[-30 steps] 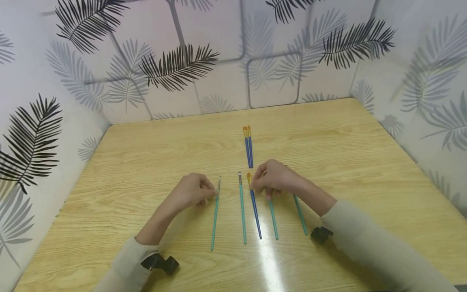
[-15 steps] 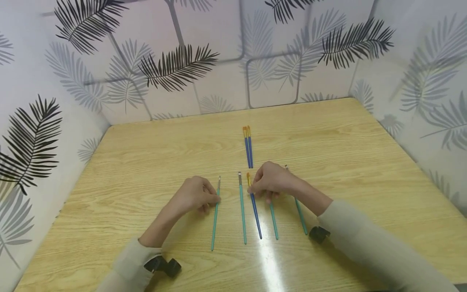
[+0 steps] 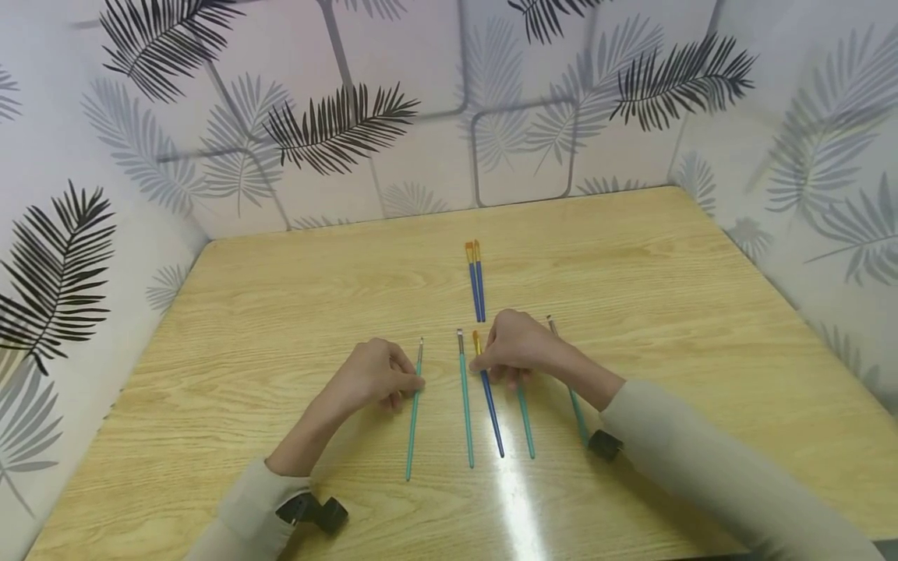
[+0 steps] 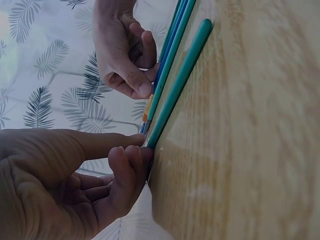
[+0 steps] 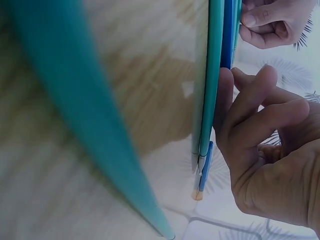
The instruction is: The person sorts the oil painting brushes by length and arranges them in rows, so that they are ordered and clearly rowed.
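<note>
Five slim paintbrushes fan out on the pale wood-grained table (image 3: 316, 296), bristle ends pointing away from the person. The blue brush (image 3: 494, 417) in the middle has a gold ferrule and orange bristles; the leftmost teal brush (image 3: 413, 436) has a thin silvery ferrule with a fine tip, and the second teal brush (image 3: 467, 413) a flatter end. The left hand (image 3: 374, 375) pinches the leftmost teal brush near the top of its handle, thumb and fingers drawn narrow. The right hand (image 3: 515, 347) pinches the blue brush around its ferrule, its other fingers loosely curled over the fourth brush, a teal one (image 3: 526, 425); whether they touch it I cannot tell. The rightmost teal brush (image 3: 577, 413) runs beneath the right forearm. Farther up the table lie two more blue brushes (image 3: 473, 284), side by side with orange bristles, one broad and one narrower. The head view hides the fourth brush's upper end behind the right hand, whereas the right wrist view shows its silver ferrule. The left wrist view shows the rounded butt of the leftmost teal brush up close.
</note>
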`<state>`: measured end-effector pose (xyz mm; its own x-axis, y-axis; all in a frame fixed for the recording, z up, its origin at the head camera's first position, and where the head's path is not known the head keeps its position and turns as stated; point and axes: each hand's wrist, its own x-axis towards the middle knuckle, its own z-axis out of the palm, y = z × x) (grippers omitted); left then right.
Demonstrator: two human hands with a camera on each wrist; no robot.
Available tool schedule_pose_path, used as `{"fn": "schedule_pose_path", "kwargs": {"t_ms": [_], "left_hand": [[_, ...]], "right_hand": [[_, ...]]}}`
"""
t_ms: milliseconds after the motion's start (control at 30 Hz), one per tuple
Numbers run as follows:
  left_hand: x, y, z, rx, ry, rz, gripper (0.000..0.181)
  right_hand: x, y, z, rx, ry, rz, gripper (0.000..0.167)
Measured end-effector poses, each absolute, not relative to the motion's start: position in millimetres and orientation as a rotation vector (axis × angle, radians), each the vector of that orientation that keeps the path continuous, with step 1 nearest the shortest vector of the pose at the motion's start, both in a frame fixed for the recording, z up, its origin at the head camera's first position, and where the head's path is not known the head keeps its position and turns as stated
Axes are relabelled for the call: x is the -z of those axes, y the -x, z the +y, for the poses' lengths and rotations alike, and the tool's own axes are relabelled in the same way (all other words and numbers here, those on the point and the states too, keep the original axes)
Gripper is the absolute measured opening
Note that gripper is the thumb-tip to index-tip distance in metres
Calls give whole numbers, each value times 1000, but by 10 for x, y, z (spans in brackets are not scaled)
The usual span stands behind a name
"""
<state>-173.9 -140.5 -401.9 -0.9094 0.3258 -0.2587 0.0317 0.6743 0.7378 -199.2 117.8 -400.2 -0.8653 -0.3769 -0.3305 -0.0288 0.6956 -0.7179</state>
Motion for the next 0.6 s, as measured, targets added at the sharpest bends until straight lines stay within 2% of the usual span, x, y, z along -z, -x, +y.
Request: {"fn": "schedule_pose_path", "kwargs": {"t_ms": [600], "left_hand": [[4047,1739,-1356,-1100,-242,2533,11]], "right_hand": [[4002,1984,1099,949,358,2532,31]]}}
